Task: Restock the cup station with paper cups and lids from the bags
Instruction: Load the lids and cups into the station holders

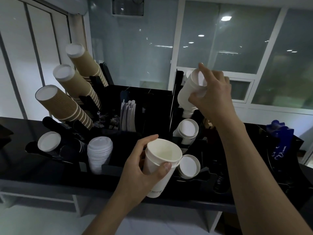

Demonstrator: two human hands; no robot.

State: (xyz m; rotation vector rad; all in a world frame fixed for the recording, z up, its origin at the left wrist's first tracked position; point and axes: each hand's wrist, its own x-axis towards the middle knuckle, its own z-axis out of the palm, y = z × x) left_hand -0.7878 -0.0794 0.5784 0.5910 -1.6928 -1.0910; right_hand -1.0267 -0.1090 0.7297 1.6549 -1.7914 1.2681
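My left hand (135,167) grips a short stack of white paper cups (160,167), mouth up, in front of the black cup station (152,102). My right hand (211,95) holds the top of a tilted stack of white cups (188,92) in the station's upper right slot, fingers curled round its rim. Below it sit two more white cup stacks, one in the middle right slot (187,131) and one in the lowest right slot (188,166). A pile of white lids (100,151) stands at the lower left of the station.
Three slanted stacks of brown ribbed cups (72,106) fill the left slots, with dark cups (50,143) below them. Wooden stirrers and sachets (127,114) stand in the middle bins. A blue object (279,138) sits at the right on the dark counter (50,167). Glass panels lie behind.
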